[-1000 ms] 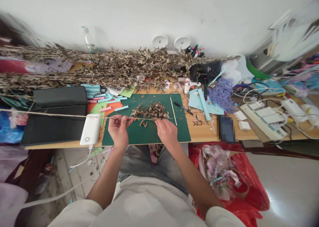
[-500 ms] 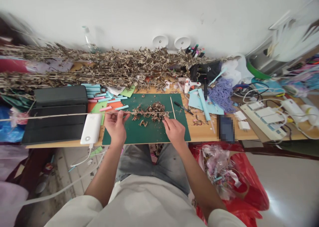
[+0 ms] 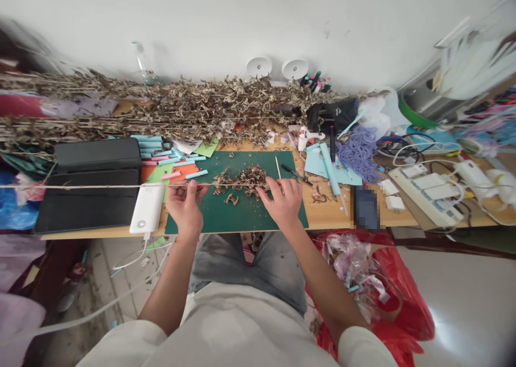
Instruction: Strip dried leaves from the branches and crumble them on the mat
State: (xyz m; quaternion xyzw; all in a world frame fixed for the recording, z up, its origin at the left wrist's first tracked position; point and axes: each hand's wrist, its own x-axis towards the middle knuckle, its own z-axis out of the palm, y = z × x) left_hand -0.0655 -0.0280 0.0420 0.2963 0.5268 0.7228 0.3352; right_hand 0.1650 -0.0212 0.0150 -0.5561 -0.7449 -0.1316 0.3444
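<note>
A long, thin dried stem (image 3: 92,186) runs level from the left edge of view, over the tablet case and the power bank, to the mat. My left hand (image 3: 185,206) is closed on it, thumb and fingers pinching the stem. My right hand (image 3: 282,200) is by the stem's leafy right end, thumb and fingers apart; whether the fingertips touch it I cannot make out. Below lies a heap of crumbled dry leaves (image 3: 245,180) on the green cutting mat (image 3: 234,216). A thin pale stick (image 3: 278,168) lies on the mat's right side.
Bundles of dried leafy stems (image 3: 226,101) stretch along the back. On the left are a black tablet case (image 3: 92,200) and a white power bank (image 3: 146,208). A glue gun (image 3: 309,136), purple yarn (image 3: 358,152) and a power strip (image 3: 431,195) lie right. A red bag (image 3: 415,297) holds scraps below.
My right hand's fingers have spread from a pinch near the stem's end. The left part of the stem has risen slightly, and my left hand has shifted a little left.
</note>
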